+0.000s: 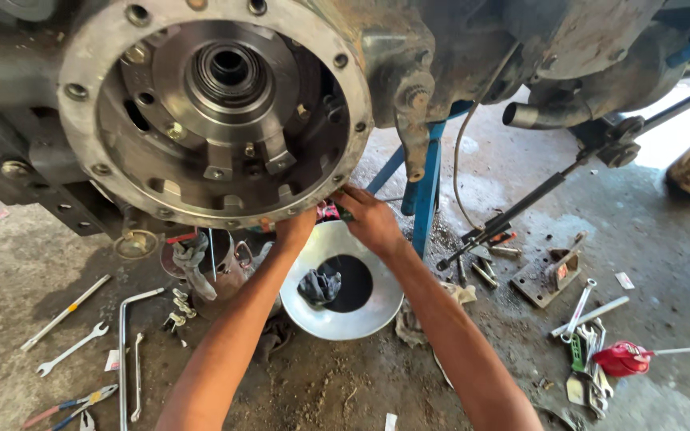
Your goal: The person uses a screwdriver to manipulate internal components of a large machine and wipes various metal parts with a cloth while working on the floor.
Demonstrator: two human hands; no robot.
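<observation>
Both hands are up under the bottom edge of the big round cast-metal housing with its ring of bolt holes. Left hand is pressed against the lower rim, fingers hidden, so can't tell if it's gripping anything. Right hand is curled around a small dark green-and-pink object just below the rim. Directly underneath sits a shiny dished metal pan with a grey rag inside. Gritty concrete floor, chrome open-ended spanners at left, red oil can at right.
</observation>
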